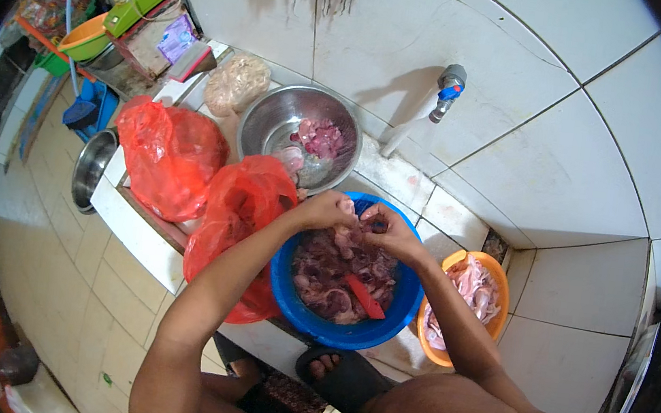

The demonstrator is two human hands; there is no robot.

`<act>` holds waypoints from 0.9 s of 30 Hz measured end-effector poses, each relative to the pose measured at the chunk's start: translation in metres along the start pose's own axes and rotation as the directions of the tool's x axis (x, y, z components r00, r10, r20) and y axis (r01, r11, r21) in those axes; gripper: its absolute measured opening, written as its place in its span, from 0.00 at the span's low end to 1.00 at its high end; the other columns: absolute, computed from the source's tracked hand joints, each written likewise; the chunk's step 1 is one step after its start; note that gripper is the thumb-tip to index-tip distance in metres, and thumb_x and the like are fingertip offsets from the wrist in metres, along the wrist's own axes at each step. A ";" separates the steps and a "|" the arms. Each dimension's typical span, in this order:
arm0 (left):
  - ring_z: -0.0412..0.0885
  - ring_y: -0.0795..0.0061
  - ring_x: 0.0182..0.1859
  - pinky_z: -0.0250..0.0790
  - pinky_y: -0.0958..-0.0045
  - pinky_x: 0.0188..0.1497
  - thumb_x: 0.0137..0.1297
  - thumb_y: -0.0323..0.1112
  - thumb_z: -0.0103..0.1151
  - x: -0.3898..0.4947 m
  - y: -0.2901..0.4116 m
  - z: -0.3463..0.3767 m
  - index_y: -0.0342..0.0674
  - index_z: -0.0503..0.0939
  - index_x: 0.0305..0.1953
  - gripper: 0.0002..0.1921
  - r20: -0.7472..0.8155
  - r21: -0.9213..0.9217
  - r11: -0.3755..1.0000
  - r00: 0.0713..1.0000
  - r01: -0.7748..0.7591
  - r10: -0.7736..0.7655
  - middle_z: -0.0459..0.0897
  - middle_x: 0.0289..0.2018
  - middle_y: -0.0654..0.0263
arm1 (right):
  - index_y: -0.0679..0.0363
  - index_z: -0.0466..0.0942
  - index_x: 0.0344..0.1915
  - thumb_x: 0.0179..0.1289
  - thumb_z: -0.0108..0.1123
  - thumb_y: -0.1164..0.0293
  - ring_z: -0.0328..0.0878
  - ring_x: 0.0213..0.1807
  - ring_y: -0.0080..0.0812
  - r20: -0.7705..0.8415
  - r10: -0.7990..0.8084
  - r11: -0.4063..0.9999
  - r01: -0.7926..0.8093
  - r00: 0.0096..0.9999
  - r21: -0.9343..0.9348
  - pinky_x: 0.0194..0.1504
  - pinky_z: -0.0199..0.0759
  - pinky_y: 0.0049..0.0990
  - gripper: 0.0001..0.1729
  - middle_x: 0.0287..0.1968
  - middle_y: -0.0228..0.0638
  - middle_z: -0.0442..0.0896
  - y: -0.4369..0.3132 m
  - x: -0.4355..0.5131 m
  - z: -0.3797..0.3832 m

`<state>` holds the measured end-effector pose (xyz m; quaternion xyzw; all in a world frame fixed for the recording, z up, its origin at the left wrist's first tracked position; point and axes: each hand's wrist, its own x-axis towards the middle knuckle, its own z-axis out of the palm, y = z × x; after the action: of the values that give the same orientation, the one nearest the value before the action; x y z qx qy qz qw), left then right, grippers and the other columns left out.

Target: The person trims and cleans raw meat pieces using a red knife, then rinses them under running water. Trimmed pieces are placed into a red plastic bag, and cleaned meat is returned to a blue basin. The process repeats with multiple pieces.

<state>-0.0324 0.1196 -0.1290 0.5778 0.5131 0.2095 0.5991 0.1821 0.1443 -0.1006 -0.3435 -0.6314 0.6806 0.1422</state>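
Over the far part of a blue plastic basin point(402, 331), my left hand point(330, 211) and my right hand point(390, 231) are close together, both gripping a piece of raw meat point(346, 239). Below them the basin holds many more raw meat pieces in reddish water. A red-handled tool point(364, 296) lies among these; its other end is hidden. A steel bowl point(250, 130) with a few pink and dark red pieces stands beyond my left hand. At the right, partly behind my right forearm, an orange basket point(503, 275) holds pale raw poultry pieces.
Two red plastic bags point(171, 152), point(238, 208) sit left of the basin. A clear bag of pale contents point(237, 84) rests beside the steel bowl. A wall tap point(448, 94) with a blue handle runs water. Another steel bowl point(93, 170) is near the ledge's left end.
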 end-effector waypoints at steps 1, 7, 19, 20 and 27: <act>0.76 0.83 0.34 0.68 0.79 0.39 0.61 0.38 0.64 0.000 0.000 0.000 0.37 0.78 0.36 0.11 0.003 -0.085 0.996 1.000 0.020 -0.020 0.79 0.31 0.72 | 0.62 0.70 0.44 0.58 0.66 0.72 0.76 0.41 0.22 -0.021 0.041 0.999 -0.041 0.999 0.000 0.44 0.71 0.23 0.17 0.39 0.32 0.79 0.002 0.000 0.003; 0.75 0.83 0.31 0.69 0.79 0.35 0.64 0.36 0.61 0.001 -0.001 0.008 0.37 0.77 0.36 0.09 0.019 -0.463 0.886 0.999 -0.016 0.028 0.76 0.28 0.72 | 0.59 0.72 0.33 0.61 0.66 0.73 0.72 0.32 0.15 -0.131 0.032 0.989 -0.013 0.991 0.146 0.33 0.66 0.15 0.09 0.30 0.25 0.77 0.000 0.000 0.014; 0.78 0.76 0.32 0.74 0.76 0.34 0.64 0.31 0.57 -0.002 0.009 -0.014 0.34 0.75 0.38 0.07 -0.151 -0.630 0.773 0.988 -0.078 -0.024 0.77 0.32 0.66 | 0.57 0.72 0.32 0.61 0.60 0.74 0.66 0.21 0.14 -0.238 0.135 0.911 -0.026 0.962 0.412 0.21 0.56 0.16 0.04 0.24 0.23 0.74 0.000 -0.010 0.006; 0.79 0.75 0.32 0.74 0.76 0.34 0.64 0.31 0.57 -0.007 0.008 -0.021 0.34 0.75 0.38 0.07 -0.184 -0.633 0.772 0.981 -0.066 -0.067 0.77 0.32 0.66 | 0.57 0.72 0.33 0.61 0.59 0.74 0.64 0.18 0.14 -0.236 0.176 0.901 -0.059 0.956 0.431 0.18 0.54 0.16 0.04 0.22 0.23 0.73 -0.001 -0.013 0.003; 0.79 0.75 0.31 0.75 0.75 0.32 0.59 0.31 0.58 -0.018 0.009 -0.046 0.33 0.74 0.42 0.12 0.122 -0.029 0.998 0.991 0.055 -0.051 0.81 0.35 0.63 | 0.59 0.74 0.41 0.58 0.57 0.76 0.70 0.26 0.18 0.077 0.357 0.929 -0.346 0.931 -0.131 0.25 0.63 0.18 0.09 0.28 0.26 0.76 -0.034 -0.025 -0.020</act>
<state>-0.0758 0.1281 -0.1051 0.5658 0.4874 0.1661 0.6439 0.2053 0.1497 -0.0597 -0.4243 -0.6041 0.6737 -0.0338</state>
